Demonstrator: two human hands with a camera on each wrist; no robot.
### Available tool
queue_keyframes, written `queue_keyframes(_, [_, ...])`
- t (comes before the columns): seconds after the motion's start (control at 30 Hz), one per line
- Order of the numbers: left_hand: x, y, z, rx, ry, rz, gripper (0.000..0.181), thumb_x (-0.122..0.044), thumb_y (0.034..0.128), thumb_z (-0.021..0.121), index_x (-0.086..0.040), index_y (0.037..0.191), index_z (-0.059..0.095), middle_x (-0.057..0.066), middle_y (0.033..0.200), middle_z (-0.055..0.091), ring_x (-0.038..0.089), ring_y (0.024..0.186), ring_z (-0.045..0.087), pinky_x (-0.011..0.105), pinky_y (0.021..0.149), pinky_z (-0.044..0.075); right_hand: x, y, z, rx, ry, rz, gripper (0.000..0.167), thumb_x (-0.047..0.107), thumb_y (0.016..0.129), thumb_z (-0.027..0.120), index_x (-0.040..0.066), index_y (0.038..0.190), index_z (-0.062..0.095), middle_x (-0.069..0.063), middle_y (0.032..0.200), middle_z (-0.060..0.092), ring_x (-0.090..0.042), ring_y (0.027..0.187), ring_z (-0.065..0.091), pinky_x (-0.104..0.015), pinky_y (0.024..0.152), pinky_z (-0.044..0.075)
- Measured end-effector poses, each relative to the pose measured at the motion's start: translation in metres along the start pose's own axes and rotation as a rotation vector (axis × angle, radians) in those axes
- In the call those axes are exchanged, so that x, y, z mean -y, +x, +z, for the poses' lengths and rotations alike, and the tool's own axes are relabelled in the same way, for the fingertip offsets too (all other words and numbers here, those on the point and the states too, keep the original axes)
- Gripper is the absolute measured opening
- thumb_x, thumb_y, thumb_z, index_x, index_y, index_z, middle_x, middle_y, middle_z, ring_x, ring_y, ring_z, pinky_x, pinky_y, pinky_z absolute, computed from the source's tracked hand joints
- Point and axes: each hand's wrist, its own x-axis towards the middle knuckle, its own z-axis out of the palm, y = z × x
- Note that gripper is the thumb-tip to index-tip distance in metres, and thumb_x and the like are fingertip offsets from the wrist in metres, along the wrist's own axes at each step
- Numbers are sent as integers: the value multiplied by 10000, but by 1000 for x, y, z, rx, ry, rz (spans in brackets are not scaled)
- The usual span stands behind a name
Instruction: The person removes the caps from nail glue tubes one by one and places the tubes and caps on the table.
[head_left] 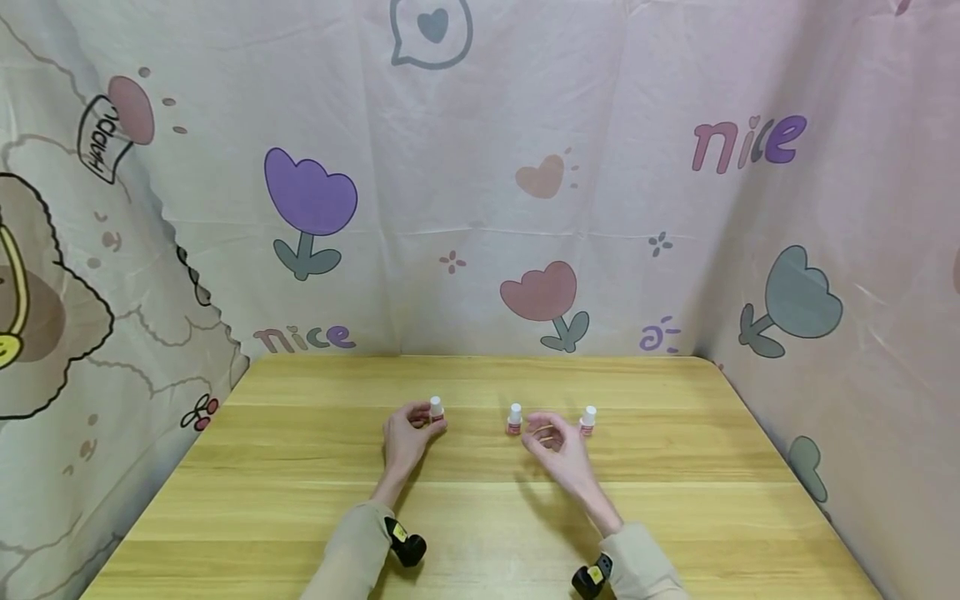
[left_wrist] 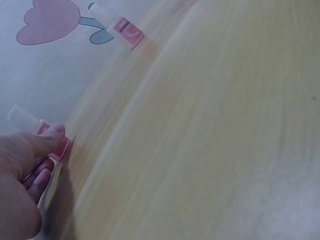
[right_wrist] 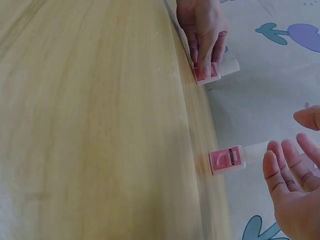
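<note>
Three small white-capped bottles with pink labels stand in a row on the wooden table [head_left: 480,517]. The left hand [head_left: 406,440] pinches the left bottle [head_left: 437,408] between thumb and fingers; the left wrist view shows the thumb across its label [left_wrist: 44,127]. The right hand [head_left: 561,454] is between the middle bottle [head_left: 514,419] and the right bottle [head_left: 588,420], thumb and fingers parted, holding nothing. In the right wrist view, the fingers of that hand [right_wrist: 295,180] are beside the cap of the middle bottle [right_wrist: 227,159], with space between thumb and fingers.
A pale curtain [head_left: 480,200] printed with flowers, hearts and words hangs behind the table and along both sides. Each forearm, in a beige sleeve, wears a small black camera, one on the left [head_left: 406,543] and one on the right [head_left: 592,577].
</note>
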Motion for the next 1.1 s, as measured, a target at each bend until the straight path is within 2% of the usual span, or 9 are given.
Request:
queue_keyframes(0.13, [1,0,1,-14,12,14,302,-51,745,878,11,1010,749,184,968,769,291,875,722,375,804,599,-1,-1,2,7,2,-16,285,-30,856,730,-102,1118,643,-280,1013,669,-67,827,629,-178,766,551])
queue_keyframes(0.27, [0,0,-1,-8,23,5,273,-73,743,886,-13,980,763,167,952,776,258,842,726,251,735,574,0,-1,2,10,7,-21,279,-24,864,723,-109,1116,640,-288,1022,662,-62,830,630,-173,766,549])
queue_keyframes(0.37, [-2,-1,-2,4,27,-12,263,-100,747,889,-31,972,772,152,940,779,230,830,724,205,718,540,0,-2,3,13,11,-33,276,-18,871,720,-117,1115,638,-300,1029,658,-62,831,633,-176,765,552])
queue_keyframes(0.63, [-2,-3,-4,23,47,-16,256,-125,740,897,-65,965,792,116,913,787,157,788,711,225,724,535,0,-1,3,18,23,16,266,-24,865,726,-98,1108,648,-279,1055,665,-64,835,634,-168,772,545])
queue_keyframes(0.83, [-4,-7,-5,80,39,-51,255,-138,747,891,-85,979,797,100,934,792,134,814,713,265,778,554,-1,-1,3,13,20,36,254,-24,869,724,-97,1100,649,-278,1055,666,-53,828,629,-172,765,541])
queue_keyframes(1.1, [-3,-12,-4,141,-7,1,224,-117,745,890,-82,949,804,118,939,794,171,828,737,215,746,570,-3,-1,2,22,13,55,253,-11,875,727,-84,1105,651,-275,1072,667,-51,833,628,-175,772,538])
